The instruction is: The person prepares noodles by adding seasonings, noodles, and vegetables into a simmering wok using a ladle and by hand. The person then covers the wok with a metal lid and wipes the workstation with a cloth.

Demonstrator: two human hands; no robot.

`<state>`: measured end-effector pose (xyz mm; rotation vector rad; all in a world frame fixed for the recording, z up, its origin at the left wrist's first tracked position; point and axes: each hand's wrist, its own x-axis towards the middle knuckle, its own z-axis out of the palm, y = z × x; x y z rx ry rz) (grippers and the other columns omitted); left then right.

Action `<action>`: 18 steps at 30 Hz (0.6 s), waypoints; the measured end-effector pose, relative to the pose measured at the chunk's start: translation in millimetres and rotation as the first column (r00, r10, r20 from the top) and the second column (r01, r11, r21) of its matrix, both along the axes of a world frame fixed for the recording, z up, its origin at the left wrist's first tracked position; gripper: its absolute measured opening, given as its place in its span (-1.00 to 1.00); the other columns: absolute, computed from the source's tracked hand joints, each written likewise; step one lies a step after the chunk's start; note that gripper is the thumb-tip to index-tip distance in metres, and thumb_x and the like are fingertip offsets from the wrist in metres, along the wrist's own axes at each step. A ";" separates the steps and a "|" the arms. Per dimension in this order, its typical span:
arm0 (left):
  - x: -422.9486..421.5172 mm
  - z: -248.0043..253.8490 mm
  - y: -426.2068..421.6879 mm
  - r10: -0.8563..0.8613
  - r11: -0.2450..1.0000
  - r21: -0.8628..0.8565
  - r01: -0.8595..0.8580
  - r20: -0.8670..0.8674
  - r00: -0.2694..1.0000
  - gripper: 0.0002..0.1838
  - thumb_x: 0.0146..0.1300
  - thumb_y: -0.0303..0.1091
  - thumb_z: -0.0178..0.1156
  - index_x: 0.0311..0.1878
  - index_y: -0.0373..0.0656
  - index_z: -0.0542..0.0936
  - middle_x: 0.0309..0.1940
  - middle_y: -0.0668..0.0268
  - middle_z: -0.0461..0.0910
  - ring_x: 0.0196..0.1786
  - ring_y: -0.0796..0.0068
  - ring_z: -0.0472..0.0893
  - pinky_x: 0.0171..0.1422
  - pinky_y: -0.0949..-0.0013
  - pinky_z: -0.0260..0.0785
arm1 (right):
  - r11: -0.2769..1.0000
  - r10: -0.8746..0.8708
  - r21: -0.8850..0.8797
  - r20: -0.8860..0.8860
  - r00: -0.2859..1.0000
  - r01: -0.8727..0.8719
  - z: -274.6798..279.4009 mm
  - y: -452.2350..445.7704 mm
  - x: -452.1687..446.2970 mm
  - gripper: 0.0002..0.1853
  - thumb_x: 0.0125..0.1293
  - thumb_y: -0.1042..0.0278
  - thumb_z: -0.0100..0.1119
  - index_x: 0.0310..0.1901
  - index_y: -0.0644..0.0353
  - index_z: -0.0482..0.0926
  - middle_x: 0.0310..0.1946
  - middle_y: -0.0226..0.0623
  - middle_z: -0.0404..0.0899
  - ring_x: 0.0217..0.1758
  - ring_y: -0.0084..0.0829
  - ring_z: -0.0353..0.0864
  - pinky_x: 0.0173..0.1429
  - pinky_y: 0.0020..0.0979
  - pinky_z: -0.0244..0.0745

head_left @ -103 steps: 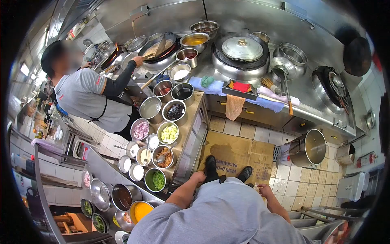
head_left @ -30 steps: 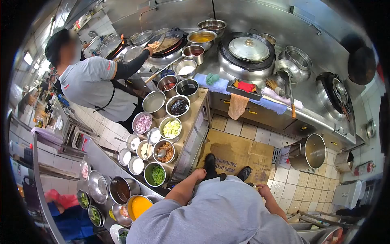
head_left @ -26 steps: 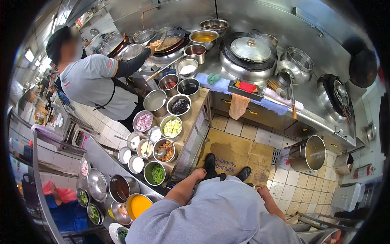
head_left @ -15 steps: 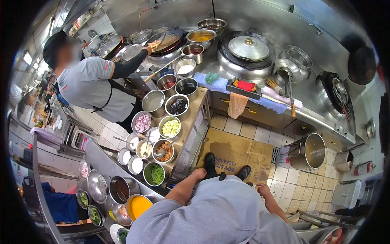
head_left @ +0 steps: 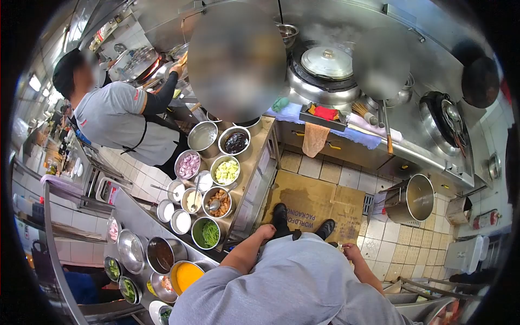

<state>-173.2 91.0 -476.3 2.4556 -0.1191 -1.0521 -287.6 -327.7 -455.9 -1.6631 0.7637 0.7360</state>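
My left hand (head_left: 265, 232) hangs low by the front of my grey shirt (head_left: 271, 276), with its fingers curled in. Whatever it may hold is hidden. On the other side my right hand (head_left: 351, 251) is also low, fingers bent together; I cannot make out anything in them. Left of my left hand is the corner of a steel counter crowded with pots. Nearest are a pot of green vegetable strips (head_left: 206, 233), a pot of browned chunks with a spoon (head_left: 218, 202) and a pot of orange-yellow liquid (head_left: 187, 275).
A co-worker in a grey shirt (head_left: 111, 116) stands at the woks on the left. Ahead, a lidded wok (head_left: 326, 63) sits on the range. A tall steel pot (head_left: 417, 199) stands at right. Flattened cardboard (head_left: 303, 195) lies under my shoes. Round blurs cover parts of the range.
The co-worker's outstretched arm has drawn back to the left, away from the nearer wok. Blurred patches now cover that wok and the strainers. My two hands have hardly moved.
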 end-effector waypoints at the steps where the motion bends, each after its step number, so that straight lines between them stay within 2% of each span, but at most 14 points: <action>1: 0.0 2.9 -0.7 0.000 1.000 0.000 0.000 0.000 1.000 -0.70 0.06 -0.15 0.02 -0.20 -0.04 0.58 -0.18 0.19 0.56 -0.10 0.24 0.53 0.00 0.29 0.35 | 1.000 -0.017 0.013 0.002 1.000 0.017 1.3 0.5 0.8 -0.78 0.10 0.49 -0.04 -0.20 0.23 0.51 -0.66 -0.36 0.41 -0.69 -0.53 0.33 -0.69 -0.49 0.21; 5: -0.1 6.8 -2.9 0.026 0.999 0.026 -0.026 -0.013 1.000 -0.69 0.05 -0.15 0.03 -0.17 -0.02 0.57 -0.17 0.20 0.56 -0.10 0.24 0.53 0.00 0.30 0.35 | 0.999 -0.033 0.035 -0.021 0.999 0.034 2.0 1.6 2.1 -0.78 0.11 0.48 -0.04 -0.20 0.22 0.52 -0.66 -0.36 0.41 -0.70 -0.53 0.33 -0.68 -0.49 0.22; 13: 1.3 7.9 -2.4 0.014 0.999 0.039 -0.013 -0.022 1.000 -0.70 0.05 -0.18 0.02 -0.16 -0.01 0.57 -0.16 0.22 0.56 -0.09 0.26 0.53 0.02 0.31 0.35 | 0.999 0.018 -0.046 0.001 1.000 -0.018 -9.2 -1.3 -1.1 -0.77 0.12 0.46 -0.05 -0.20 0.14 0.54 -0.65 -0.36 0.43 -0.66 -0.54 0.41 -0.67 -0.53 0.28; 16: 4.0 15.0 -2.9 -0.046 0.999 0.012 0.047 -0.035 0.998 -0.69 0.05 -0.21 -0.02 -0.16 -0.01 0.58 -0.14 0.19 0.54 -0.04 0.26 0.51 0.06 0.31 0.32 | 0.999 0.033 -0.037 -0.030 0.999 -0.034 -7.8 -5.0 -0.6 -0.78 0.12 0.46 -0.05 -0.20 0.14 0.54 -0.65 -0.37 0.43 -0.67 -0.54 0.40 -0.67 -0.53 0.28; 18: 4.0 20.3 -5.1 0.000 0.999 0.042 0.001 -0.039 0.999 -0.69 0.06 -0.22 -0.04 -0.16 -0.01 0.58 -0.13 0.21 0.54 -0.04 0.27 0.51 0.06 0.31 0.32 | 1.000 0.007 -0.006 -0.042 0.999 -0.007 -5.5 -5.9 -0.1 -0.78 0.12 0.46 -0.05 -0.20 0.14 0.54 -0.65 -0.37 0.43 -0.66 -0.54 0.41 -0.66 -0.52 0.29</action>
